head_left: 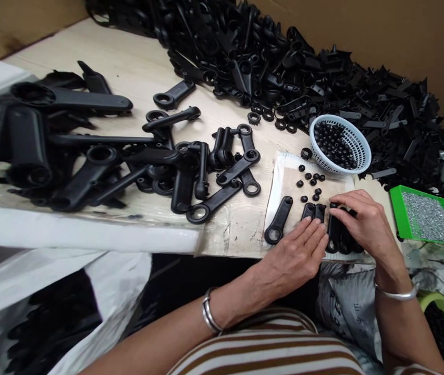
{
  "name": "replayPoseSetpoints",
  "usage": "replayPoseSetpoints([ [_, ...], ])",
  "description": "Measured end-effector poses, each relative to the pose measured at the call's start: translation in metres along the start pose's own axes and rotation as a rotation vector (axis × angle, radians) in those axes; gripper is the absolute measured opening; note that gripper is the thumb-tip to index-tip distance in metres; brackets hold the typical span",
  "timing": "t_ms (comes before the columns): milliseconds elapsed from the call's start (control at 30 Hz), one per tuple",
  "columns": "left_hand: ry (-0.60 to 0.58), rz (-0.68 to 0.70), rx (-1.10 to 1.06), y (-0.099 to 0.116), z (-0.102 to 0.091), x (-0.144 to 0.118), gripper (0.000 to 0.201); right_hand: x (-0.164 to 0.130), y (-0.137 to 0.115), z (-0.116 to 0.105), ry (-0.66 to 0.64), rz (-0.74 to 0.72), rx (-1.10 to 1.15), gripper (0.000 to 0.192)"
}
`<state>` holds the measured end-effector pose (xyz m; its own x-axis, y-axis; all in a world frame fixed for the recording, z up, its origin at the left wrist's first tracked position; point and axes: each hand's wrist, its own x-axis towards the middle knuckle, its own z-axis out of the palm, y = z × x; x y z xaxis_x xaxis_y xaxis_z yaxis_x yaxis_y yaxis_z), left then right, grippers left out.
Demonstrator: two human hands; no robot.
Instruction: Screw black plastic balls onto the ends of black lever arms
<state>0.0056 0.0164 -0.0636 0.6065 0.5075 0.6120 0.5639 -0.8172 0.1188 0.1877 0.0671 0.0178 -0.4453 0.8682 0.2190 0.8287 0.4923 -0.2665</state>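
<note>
This is a small assembly workshop — piecework done by hand, not a home or an office. A great heap of identical black plastic levers (284, 67) fills the surface (128, 62) from twelve to two o'clock, banked against cardboard walls (382, 31). More of the same levers (69, 151) lie loose at nine o'clock. Small parts are sorted into containers — a white basket of black caps (340, 144) at one o'clock, a green tray of metal screws (427, 216) at three o'clock. White plastic sacks (89, 291) hang below the surface's edge.
</note>
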Motion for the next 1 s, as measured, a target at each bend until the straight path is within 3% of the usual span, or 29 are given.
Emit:
replayPoseSetpoints([
  [567, -0.036, 0.001, -0.008, 0.000, -0.001, 0.000, 0.030, 0.009, -0.014, 0.004, -0.190, -0.227, -0.417, 0.012],
  [1000, 0.007, -0.017, -0.002, 0.001, 0.002, 0.000, 0.029, 0.017, -0.008, 0.003, -0.235, -0.271, -0.368, 0.017],
])
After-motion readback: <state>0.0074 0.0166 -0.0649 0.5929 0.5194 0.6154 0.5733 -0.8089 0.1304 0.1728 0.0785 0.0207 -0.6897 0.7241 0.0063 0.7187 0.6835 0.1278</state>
